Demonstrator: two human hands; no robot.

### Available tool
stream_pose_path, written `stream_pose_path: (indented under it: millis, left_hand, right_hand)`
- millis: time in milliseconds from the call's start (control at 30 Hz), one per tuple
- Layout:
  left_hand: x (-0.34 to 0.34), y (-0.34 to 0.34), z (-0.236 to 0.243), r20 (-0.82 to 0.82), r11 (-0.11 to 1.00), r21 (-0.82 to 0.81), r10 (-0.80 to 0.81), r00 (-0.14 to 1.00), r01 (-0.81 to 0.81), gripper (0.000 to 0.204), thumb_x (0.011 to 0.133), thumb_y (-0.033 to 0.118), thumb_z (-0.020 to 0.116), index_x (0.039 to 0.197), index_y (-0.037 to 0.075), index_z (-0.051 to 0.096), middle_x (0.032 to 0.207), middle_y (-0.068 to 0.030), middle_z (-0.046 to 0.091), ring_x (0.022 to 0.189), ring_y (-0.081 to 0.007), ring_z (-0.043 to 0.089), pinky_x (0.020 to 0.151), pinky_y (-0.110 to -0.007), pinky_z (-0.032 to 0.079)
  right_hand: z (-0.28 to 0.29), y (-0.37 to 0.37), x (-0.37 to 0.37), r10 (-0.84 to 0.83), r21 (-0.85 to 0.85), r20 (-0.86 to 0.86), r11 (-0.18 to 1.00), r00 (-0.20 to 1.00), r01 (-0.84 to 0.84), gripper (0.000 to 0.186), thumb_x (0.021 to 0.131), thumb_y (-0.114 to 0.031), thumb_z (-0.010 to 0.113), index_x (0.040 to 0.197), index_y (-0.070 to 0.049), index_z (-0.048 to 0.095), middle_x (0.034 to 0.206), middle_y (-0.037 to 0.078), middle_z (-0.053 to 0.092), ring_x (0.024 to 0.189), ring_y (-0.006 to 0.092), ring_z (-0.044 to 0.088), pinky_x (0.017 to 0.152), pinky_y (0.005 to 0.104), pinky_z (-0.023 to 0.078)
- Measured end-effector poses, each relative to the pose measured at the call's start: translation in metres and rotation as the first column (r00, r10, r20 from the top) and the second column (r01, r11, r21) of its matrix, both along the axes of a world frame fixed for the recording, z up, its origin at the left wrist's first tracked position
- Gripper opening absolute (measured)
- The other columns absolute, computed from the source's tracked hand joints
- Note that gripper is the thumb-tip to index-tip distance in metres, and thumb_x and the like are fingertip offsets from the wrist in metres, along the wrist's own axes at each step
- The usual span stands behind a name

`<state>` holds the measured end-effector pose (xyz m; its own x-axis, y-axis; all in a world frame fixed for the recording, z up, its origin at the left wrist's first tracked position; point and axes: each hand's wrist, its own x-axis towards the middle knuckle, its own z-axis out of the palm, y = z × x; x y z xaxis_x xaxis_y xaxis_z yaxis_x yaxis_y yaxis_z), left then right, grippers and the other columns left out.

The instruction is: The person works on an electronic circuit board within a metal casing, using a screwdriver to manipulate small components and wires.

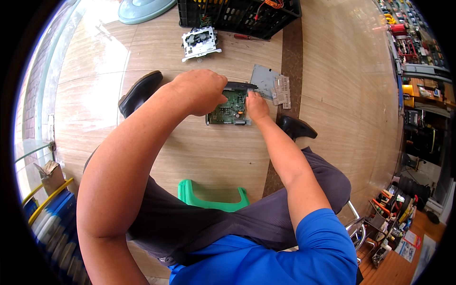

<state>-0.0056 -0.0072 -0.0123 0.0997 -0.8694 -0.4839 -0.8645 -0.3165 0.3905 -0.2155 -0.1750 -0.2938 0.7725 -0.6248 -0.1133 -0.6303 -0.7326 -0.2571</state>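
Note:
Between my shoes, a green circuit board (232, 108) in a thin metal frame sits low over the tiled floor. A dark panel (240, 86) runs along its far edge. My left hand (202, 90) curls over the board's far left corner, its fingers closed and partly hidden under the back of the hand. At the right edge, my right hand (257, 105) grips the side of the board near the end of the panel. Just beyond the right hand lie a flat grey metal plate (264, 78) and a perforated metal piece (282, 92).
A white-framed disc mechanism (200, 43) lies farther off, beside a red screwdriver (249, 37) and a black plastic crate (232, 18). A blue-grey round lid (145, 10) is at the far left. A green stool (211, 204) is beneath me. Cluttered shelves (413, 47) line the right.

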Motion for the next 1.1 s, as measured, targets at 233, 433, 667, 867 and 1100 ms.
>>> stream_pose_path:
  millis: [233, 433, 667, 867, 1100]
  left_hand:
    - [0.000, 0.000, 0.000, -0.013, 1.000, 0.027, 0.006, 1.000, -0.006, 0.035, 0.094, 0.027, 0.062, 0.119, 0.003, 0.062, 0.110, -0.0189, 0.068, 0.109, -0.0357, 0.062, 0.094, -0.044, 0.049]
    - [-0.003, -0.002, 0.005, -0.028, 0.998, 0.052, 0.029, 0.999, -0.028, 0.035, 0.094, 0.028, 0.061, 0.119, 0.002, 0.062, 0.109, -0.0192, 0.068, 0.109, -0.0360, 0.062, 0.094, -0.044, 0.049]
    - [-0.001, 0.000, 0.001, -0.020, 0.999, 0.032, 0.009, 1.000, -0.008, 0.036, 0.094, 0.028, 0.061, 0.121, 0.003, 0.062, 0.110, -0.0196, 0.068, 0.109, -0.0361, 0.062, 0.094, -0.045, 0.049]
    - [-0.002, -0.002, 0.003, -0.022, 0.998, 0.058, 0.016, 1.000, -0.014, 0.035, 0.094, 0.028, 0.061, 0.119, 0.003, 0.062, 0.111, -0.0193, 0.068, 0.110, -0.0357, 0.062, 0.094, -0.044, 0.050]
    - [-0.002, -0.001, 0.000, -0.020, 0.999, 0.046, 0.005, 1.000, -0.004, 0.035, 0.094, 0.028, 0.061, 0.120, 0.003, 0.062, 0.110, -0.0187, 0.068, 0.109, -0.0355, 0.062, 0.093, -0.045, 0.050]
  right_hand:
    - [0.008, 0.003, 0.001, 0.011, 0.031, 0.048, 0.999, 0.999, -0.012, 0.018, 0.090, -0.015, 0.059, 0.105, -0.005, 0.058, 0.097, 0.019, 0.064, 0.093, 0.0387, 0.064, 0.080, 0.0474, 0.053]
    - [0.012, 0.000, -0.002, 0.023, 0.047, 0.051, 0.999, 0.998, -0.026, 0.020, 0.089, -0.013, 0.058, 0.107, -0.005, 0.060, 0.098, 0.020, 0.064, 0.093, 0.0391, 0.064, 0.081, 0.0481, 0.053]
    - [0.008, 0.002, 0.001, 0.016, 0.038, 0.051, 0.999, 0.999, -0.018, 0.022, 0.088, -0.012, 0.058, 0.109, -0.004, 0.060, 0.099, 0.020, 0.065, 0.094, 0.0390, 0.064, 0.082, 0.0478, 0.053]
    - [0.005, 0.000, 0.000, 0.008, 0.038, 0.037, 0.999, 0.999, -0.010, 0.022, 0.089, -0.012, 0.058, 0.109, -0.004, 0.060, 0.099, 0.020, 0.065, 0.094, 0.0387, 0.064, 0.082, 0.0477, 0.053]
    - [0.001, -0.001, 0.000, 0.012, 0.043, 0.033, 0.999, 0.999, -0.013, 0.022, 0.089, -0.012, 0.058, 0.109, -0.004, 0.060, 0.100, 0.020, 0.065, 0.094, 0.0387, 0.064, 0.082, 0.0476, 0.053]
